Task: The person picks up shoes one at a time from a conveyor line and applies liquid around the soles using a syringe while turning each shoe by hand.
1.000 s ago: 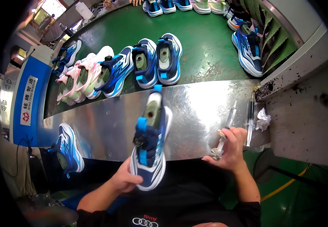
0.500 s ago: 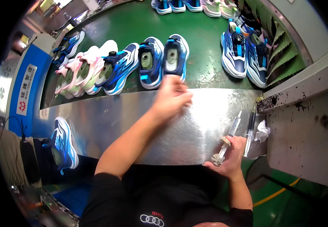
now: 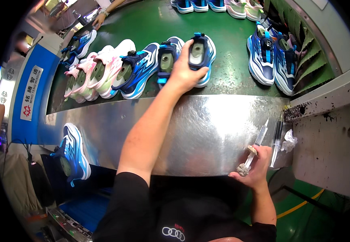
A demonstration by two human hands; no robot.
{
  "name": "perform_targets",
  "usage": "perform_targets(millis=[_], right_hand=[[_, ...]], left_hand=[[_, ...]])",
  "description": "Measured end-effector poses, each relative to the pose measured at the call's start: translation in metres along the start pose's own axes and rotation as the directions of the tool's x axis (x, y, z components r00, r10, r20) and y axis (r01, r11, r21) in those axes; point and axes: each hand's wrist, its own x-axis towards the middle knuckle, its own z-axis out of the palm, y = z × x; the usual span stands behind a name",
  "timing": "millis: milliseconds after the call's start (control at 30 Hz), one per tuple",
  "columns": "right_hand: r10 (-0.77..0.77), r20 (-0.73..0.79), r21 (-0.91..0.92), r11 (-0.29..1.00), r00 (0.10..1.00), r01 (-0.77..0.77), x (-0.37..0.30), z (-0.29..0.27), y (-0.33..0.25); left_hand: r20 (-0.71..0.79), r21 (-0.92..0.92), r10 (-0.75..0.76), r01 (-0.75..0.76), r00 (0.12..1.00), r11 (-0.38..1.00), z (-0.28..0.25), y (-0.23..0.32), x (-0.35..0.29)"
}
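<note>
Left-hand grip: the left hand point(image 3: 184, 76) grasps a navy-and-blue sneaker point(image 3: 207, 54), fingers along its left side, thumb at its near right.
Held sneaker: upper centre of the frame, reaching up beyond the palm.
Right-hand grip: the right hand point(image 3: 257, 167) clasps a clear syringe point(image 3: 260, 136), lower right, tip upward.
Neighbouring sneaker point(image 3: 165, 60): just left of the held one, partly hidden by fingers.

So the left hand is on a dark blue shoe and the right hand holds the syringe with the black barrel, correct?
Not quite: the head view shows the right hand holding the clear syringe; the black-barrelled syringe lies to its right. The left hand is on a dark blue shoe.
</note>
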Motion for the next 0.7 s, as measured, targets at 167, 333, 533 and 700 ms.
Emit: perform_targets(millis=[167,333,533,700], right_hand=[[0.021,0.003,0.017,1.000,1.000,-0.021,-0.004,-0.003,0.004],[-0.021,0.026,-0.006,1.000,0.999,0.021,-0.004,-0.005,0.002],[0.050,0.051,0.109,0.992,0.997,-0.055,-0.005,-0.004,-0.001],[0.222,0.170,0.304,0.915,0.960,-0.265,-0.021,-0.021,-0.002]], left_hand=[[0.089,-0.238,-0.270,0.284,0.959,0.929,-0.070,0.012,-0.018],[0.129,-0.124,-0.320,0.336,0.938,0.934,-0.125,0.052,-0.084],[0.153,0.510,0.068,-0.137,0.986,0.849,-0.117,0.090,-0.215],[0.270,-0.396,-0.395,0.475,0.878,0.786,-0.121,0.081,-0.220]])
